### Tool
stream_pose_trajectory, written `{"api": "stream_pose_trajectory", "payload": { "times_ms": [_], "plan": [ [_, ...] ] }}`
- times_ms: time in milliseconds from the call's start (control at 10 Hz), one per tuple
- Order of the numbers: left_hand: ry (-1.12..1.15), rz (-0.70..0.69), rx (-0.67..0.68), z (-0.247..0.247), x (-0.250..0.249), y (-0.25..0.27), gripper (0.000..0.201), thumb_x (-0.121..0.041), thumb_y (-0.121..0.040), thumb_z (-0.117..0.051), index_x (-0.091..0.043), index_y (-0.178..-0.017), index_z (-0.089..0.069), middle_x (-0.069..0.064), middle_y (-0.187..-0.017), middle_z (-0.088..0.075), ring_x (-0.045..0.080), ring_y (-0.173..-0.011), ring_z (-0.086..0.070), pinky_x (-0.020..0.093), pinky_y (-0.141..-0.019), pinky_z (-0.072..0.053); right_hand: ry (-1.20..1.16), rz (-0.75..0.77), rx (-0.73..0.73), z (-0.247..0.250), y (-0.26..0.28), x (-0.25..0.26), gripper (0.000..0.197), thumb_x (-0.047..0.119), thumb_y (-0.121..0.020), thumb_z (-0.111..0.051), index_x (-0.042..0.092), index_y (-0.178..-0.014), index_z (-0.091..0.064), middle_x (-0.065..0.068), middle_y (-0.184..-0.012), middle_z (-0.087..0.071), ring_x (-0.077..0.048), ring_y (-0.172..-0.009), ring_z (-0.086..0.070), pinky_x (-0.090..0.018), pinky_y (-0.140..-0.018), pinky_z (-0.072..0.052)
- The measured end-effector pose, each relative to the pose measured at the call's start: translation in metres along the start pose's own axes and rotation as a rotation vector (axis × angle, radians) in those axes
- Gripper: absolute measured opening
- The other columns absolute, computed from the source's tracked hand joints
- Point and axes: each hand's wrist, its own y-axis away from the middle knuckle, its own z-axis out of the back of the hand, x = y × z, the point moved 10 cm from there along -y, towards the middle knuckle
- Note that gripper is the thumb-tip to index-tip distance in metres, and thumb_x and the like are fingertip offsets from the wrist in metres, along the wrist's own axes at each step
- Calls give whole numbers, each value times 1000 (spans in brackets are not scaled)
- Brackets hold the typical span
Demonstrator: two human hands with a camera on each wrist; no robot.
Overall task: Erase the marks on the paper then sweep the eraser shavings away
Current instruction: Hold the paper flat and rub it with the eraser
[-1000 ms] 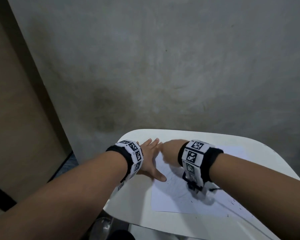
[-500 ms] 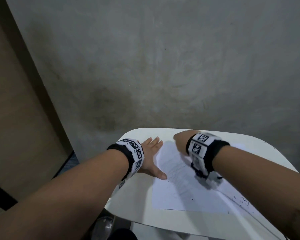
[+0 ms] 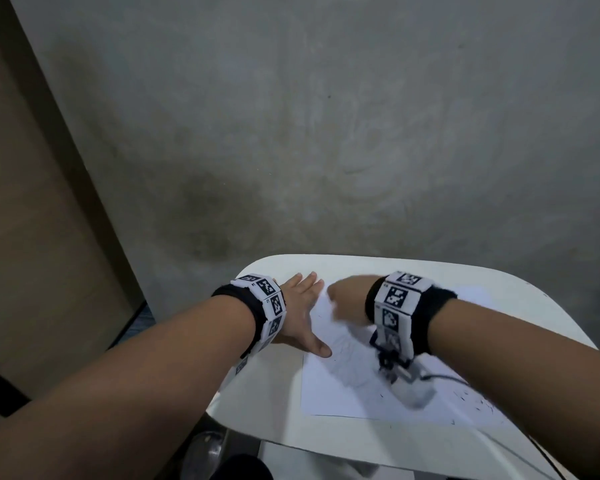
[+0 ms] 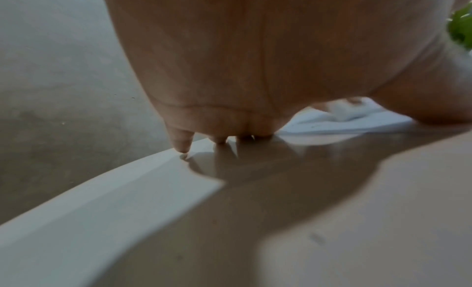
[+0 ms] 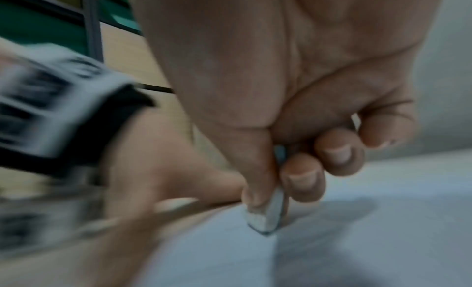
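Observation:
A white sheet of paper (image 3: 340, 393) with faint pencil marks lies on the white table (image 3: 274, 403). My left hand (image 3: 300, 313) lies flat with spread fingers on the sheet's left edge, thumb pointing toward me. My right hand (image 3: 347, 301) is curled over the paper's upper part and blurred. In the right wrist view its thumb and fingers pinch a small white eraser (image 5: 268, 216) whose tip touches the paper (image 5: 332, 241). Dark eraser shavings (image 3: 471, 401) are scattered on the sheet's right part.
The table's rounded far edge (image 3: 361, 259) stands close to a grey concrete wall (image 3: 326, 133). A brown panel (image 3: 32, 220) is at the left. A thin cable (image 3: 444, 377) runs from my right wristband across the paper. The table's near left edge drops off below my left forearm.
My right hand has moved back to the left over the paper's upper part after a stroke to the right. The left hand has stayed flat in place.

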Motion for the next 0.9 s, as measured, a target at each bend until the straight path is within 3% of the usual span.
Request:
{"api": "stream_pose_trajectory", "payload": {
  "times_ms": [100,200,300,400,500,600,700,800,900],
  "plan": [
    [8,-4,-7,2,0,2,125,-76,-76,-62,-21,-156,18,-3,-162,25,18,-149,21,48,-119,4,10,-89,-101,16,1,-18,12,23,-90,-58,14,-97,-61,-6,-109,-66,-28,-94,-64,-29,-79,-50],
    [-20,-28,-2,5,-8,4,121,-70,-80,-63,-17,-156,16,-2,-161,25,20,-150,20,41,-118,8,-67,10,-77,8,13,19,36,20,-93,-55,9,-127,-54,-13,-125,-58,-31,-116,-57,-31,-83,-44],
    [26,-2,-6,1,1,1,127,-76,-74,-63,-22,-155,18,-4,-162,25,18,-149,21,48,-119,4,-36,-38,-52,6,0,-4,35,26,-87,-65,14,-120,-59,-1,-115,-64,-28,-108,-62,-25,-86,-45],
    [23,-7,6,0,0,2,125,-74,-76,-63,-21,-155,18,-4,-161,26,18,-149,22,46,-119,6,59,-121,-61,10,-1,-17,29,22,-90,-58,16,-119,-57,-1,-120,-63,-29,-107,-61,-40,-91,-50],
    [4,-25,-5,7,-9,5,124,-70,-79,-64,-17,-156,17,-1,-162,24,19,-149,22,42,-119,6,-28,38,-77,10,12,24,37,19,-97,-50,7,-132,-49,-11,-131,-55,-31,-121,-53,-33,-88,-43],
    [17,-3,6,2,-1,3,125,-74,-77,-62,-19,-156,18,-3,-161,26,18,-149,22,46,-119,5,2,-35,-18,6,-5,-7,23,23,-91,-59,11,-111,-60,-4,-109,-66,-27,-102,-63,-29,-85,-49],
    [27,-14,2,2,-3,3,126,-75,-76,-63,-22,-156,18,-1,-163,24,20,-149,21,48,-119,4,10,-86,-122,18,1,-10,23,22,-87,-62,15,-109,-60,-3,-109,-65,-27,-98,-64,-33,-84,-52],
    [14,-32,-3,6,-7,4,123,-71,-78,-65,-21,-157,15,2,-163,22,22,-150,21,44,-119,5,-53,16,-146,13,3,16,38,20,-95,-51,11,-132,-51,-11,-132,-55,-30,-121,-53,-36,-95,-44],
    [-6,-13,0,5,-6,7,123,-74,-78,-61,-19,-156,17,1,-162,25,21,-149,21,46,-119,5,-89,-126,-171,20,-10,-22,37,21,-94,-53,9,-129,-53,-12,-133,-54,-29,-122,-53,-35,-95,-44]
  ]
}}
